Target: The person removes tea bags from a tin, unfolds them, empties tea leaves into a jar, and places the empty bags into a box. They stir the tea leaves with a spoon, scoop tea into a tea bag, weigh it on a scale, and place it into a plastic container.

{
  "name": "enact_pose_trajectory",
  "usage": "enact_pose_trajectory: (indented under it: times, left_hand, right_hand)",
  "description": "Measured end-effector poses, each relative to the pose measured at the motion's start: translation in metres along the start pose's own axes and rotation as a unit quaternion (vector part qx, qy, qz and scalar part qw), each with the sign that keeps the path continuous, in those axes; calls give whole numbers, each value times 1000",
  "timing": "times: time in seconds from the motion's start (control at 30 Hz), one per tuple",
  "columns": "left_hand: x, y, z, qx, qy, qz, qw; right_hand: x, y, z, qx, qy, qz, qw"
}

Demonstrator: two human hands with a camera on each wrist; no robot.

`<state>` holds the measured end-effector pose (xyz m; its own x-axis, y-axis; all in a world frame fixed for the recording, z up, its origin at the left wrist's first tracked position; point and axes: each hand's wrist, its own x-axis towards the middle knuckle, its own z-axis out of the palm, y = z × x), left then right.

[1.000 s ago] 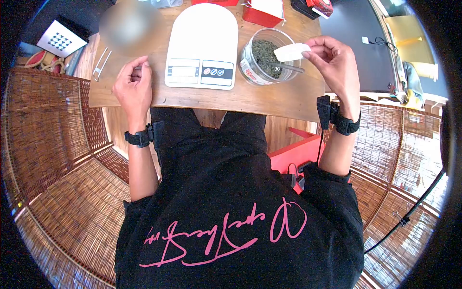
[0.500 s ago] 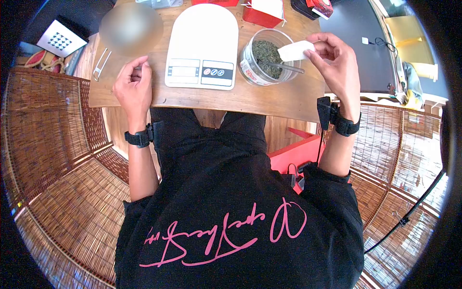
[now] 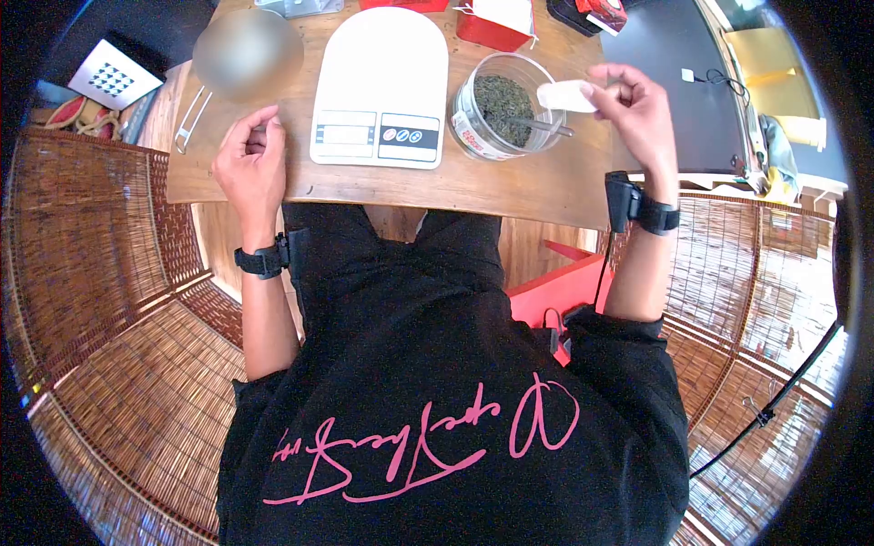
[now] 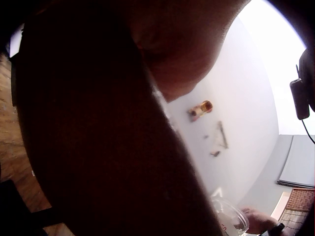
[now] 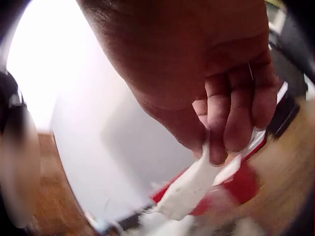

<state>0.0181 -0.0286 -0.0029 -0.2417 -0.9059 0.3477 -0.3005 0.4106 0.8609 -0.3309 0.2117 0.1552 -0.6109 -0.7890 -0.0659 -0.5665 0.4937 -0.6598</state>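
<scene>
My right hand (image 3: 639, 114) pinches a small white tea bag (image 3: 566, 95) between thumb and fingers, at the right rim of a clear plastic jar (image 3: 466, 136). Dark green dried leaves (image 3: 499, 96) partly fill the jar, and a metal spoon (image 3: 546, 126) leans out over its rim. Seen from the right wrist, the tea bag (image 5: 184, 194) hangs soft and flat below the fingertips. My left hand (image 3: 253, 168) rests by the table's front edge, fingers loosely curled and holding nothing. Between the hands lies a white kitchen scale (image 3: 381, 82) with nothing on it.
Left of the scale is a blurred round object (image 3: 248, 55), with a thin metal clip-like piece (image 3: 191, 120) beside it. A red box (image 3: 496, 25) with white contents stands behind the jar. Woven screens (image 3: 100, 237) flank the wooden table (image 3: 382, 187).
My right hand has drawn slightly to the right, taking the tea bag from over the leaves towards the jar's right rim. The left hand has stayed still.
</scene>
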Motion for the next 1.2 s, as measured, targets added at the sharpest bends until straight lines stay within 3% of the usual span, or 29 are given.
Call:
enact_pose_trajectory:
  times: [0.03, 0.07, 0.13, 0.17, 0.47, 0.53, 0.67, 0.87, 1.0, 1.1, 1.13, 1.2]
  left_hand:
    - [1, -1, 0, 0, 3, 0, 1000]
    - [1, -4, 0, -5, 3, -2, 1000]
    - [-1, -6, -1, -8, 1, -6, 1000]
    - [-1, -5, 0, -5, 4, -1, 1000]
    - [-1, -2, -2, 0, -1, -4, 1000]
    - [1, 0, 0, 0, 2, 9, 1000]
    - [0, 7, -2, -1, 5, -7, 1000]
    - [0, 7, 0, -33, 3, -11, 999]
    - [0, 8, -2, -16, 0, -1, 1000]
    - [0, 6, -2, -20, 8, 12, 1000]
    - [0, 5, -2, -25, 10, 12, 1000]
    - [-1, 5, -2, -34, 8, -1, 999]
  right_hand:
    - [-2, 4, 0, -150, 31, 12, 988]
    - [-3, 7, 0, -150, 29, 7, 988]
    - [-7, 21, -1, 141, 14, -48, 989]
    - [-11, 15, -1, 171, 17, -57, 983]
    - [-7, 19, 1, 198, 0, -54, 979]
    - [-4, 24, 1, 87, 9, -24, 996]
    - [0, 16, -2, 199, -20, -30, 979]
    - [47, -13, -21, 179, -20, -87, 980]
    - [95, -38, -19, 144, -27, -127, 981]
    - [145, -26, -5, 12, -72, -104, 992]
    - [178, 9, 6, -39, -56, -156, 985]
    - [169, -4, 18, -241, 90, -218, 942]
